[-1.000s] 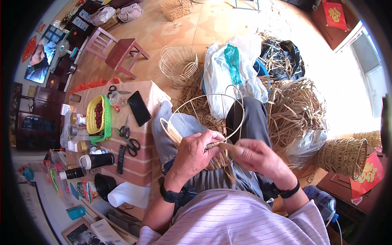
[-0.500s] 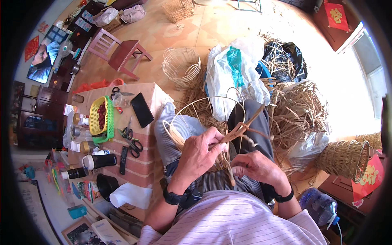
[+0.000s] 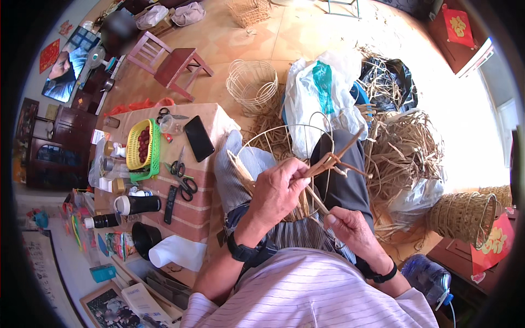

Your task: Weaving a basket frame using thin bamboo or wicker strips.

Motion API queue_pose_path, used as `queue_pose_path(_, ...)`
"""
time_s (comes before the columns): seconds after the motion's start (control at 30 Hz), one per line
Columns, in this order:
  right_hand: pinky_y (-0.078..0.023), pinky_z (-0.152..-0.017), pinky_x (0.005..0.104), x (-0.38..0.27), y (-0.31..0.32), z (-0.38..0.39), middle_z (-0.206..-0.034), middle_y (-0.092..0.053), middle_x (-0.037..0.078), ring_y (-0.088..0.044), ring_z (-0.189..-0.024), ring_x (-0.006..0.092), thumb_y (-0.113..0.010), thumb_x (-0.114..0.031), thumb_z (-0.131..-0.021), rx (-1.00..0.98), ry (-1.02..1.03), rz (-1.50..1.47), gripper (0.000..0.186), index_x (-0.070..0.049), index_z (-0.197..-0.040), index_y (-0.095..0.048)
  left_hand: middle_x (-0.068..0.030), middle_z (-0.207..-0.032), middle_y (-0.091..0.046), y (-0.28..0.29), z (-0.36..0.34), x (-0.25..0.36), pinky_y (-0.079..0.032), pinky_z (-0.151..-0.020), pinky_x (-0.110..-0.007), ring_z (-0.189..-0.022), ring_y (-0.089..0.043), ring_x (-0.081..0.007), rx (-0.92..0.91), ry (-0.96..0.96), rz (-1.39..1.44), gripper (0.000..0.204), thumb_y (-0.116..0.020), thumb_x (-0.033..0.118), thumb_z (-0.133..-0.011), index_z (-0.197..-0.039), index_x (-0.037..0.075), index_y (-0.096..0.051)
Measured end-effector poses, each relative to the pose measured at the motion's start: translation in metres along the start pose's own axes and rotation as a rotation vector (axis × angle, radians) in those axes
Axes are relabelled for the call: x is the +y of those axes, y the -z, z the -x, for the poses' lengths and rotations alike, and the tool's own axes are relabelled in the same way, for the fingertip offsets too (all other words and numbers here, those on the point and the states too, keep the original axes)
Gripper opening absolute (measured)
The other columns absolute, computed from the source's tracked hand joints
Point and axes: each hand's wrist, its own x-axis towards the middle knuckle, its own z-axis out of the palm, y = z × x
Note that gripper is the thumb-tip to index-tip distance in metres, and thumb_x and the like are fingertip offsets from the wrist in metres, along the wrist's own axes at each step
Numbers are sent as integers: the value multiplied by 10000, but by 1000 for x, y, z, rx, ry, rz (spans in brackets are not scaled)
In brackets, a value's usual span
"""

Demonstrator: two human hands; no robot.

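Observation:
A pale hoop frame [image 3: 270, 136] with dried leaf strands woven at its near part [image 3: 246, 177] rests over my lap between my knees. My left hand [image 3: 281, 191] is closed on the work, gripping tan strips [image 3: 336, 161] that stick out to the upper right. Lower and to the right, my right hand [image 3: 347, 227] pinches a narrow strand [image 3: 316, 201] that runs up toward my left hand. Part of the weaving is hidden behind my hands.
A cloth-covered table [image 3: 197, 216] at left holds scissors, a phone, fruit baskets and bottles. Ahead are a white frame basket [image 3: 251, 82], red chair [image 3: 172, 68] and plastic bags [image 3: 310, 90]. Dried leaves [image 3: 404, 153], woven baskets [image 3: 459, 216] and a water jug [image 3: 426, 276] are at right.
My right hand has come down and right from beside my left hand and now pinches a strand. The tan strips have swung up to the right, held in my left hand.

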Motion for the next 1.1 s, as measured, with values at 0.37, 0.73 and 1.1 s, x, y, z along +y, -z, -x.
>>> queue_pose_path(0.37, -395, -526, 253, 67, 49, -7, -663, -550, -27, -521, -570, 64, -602, -257, -1106, 428, -63, -132, 336, -67, -829, -594, -197, -900, -682, 3, -13, 6, -555, -778, -467, -868, -706, -378, -194, 13, -132, 232, -696, 216, -1005, -1010, -10, -642)
queue_pose_path(0.73, -324, -519, 292, 69, 43, -23, -655, -405, -38, -376, -588, 57, -618, -109, -1032, 437, 27, 265, 298, -68, -769, -482, -135, -940, -582, -16, 5, -18, -500, -868, -463, -930, -617, -334, 11, -175, -382, 335, -725, 335, -982, -977, 23, -602)
queue_pose_path(1.1, -292, -569, 285, 109, 61, -28, -704, -412, -38, -386, -673, 52, -611, -214, -1075, 399, 64, 239, 320, -50, -814, -523, -175, -1068, -682, 120, 21, -125, -530, -915, -474, -1034, -672, -380, 736, 130, -504, 182, -701, 93, -971, -1135, 35, -645)
